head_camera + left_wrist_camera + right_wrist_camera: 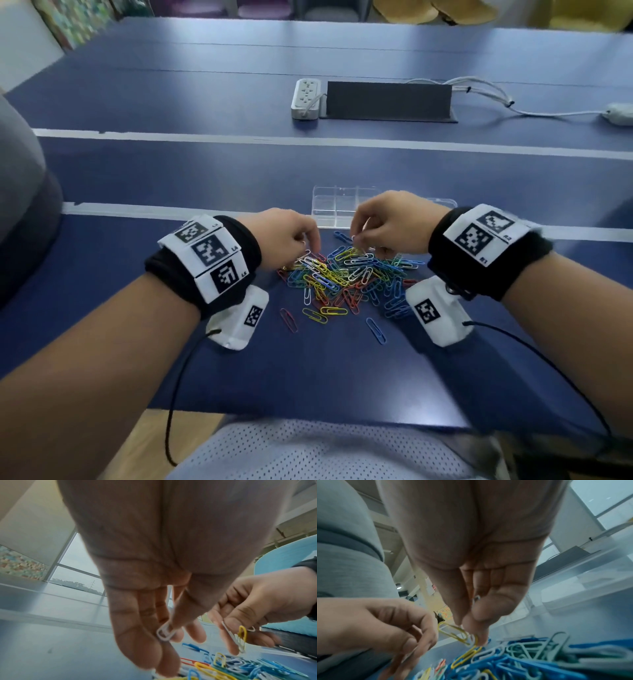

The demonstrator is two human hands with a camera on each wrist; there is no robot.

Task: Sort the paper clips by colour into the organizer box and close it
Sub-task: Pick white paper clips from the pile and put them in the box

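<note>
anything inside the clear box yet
The compartments of the clear box that show look bare, with no clips. The right hand covers its right part, so that part cannot be judged.

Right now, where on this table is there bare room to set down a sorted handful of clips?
Free: the blue table between the two white stripes, left of the clear organizer box; also the strip between the paper clip pile and the near edge. Crowded: around the pile, where the left hand and right hand work.
</note>
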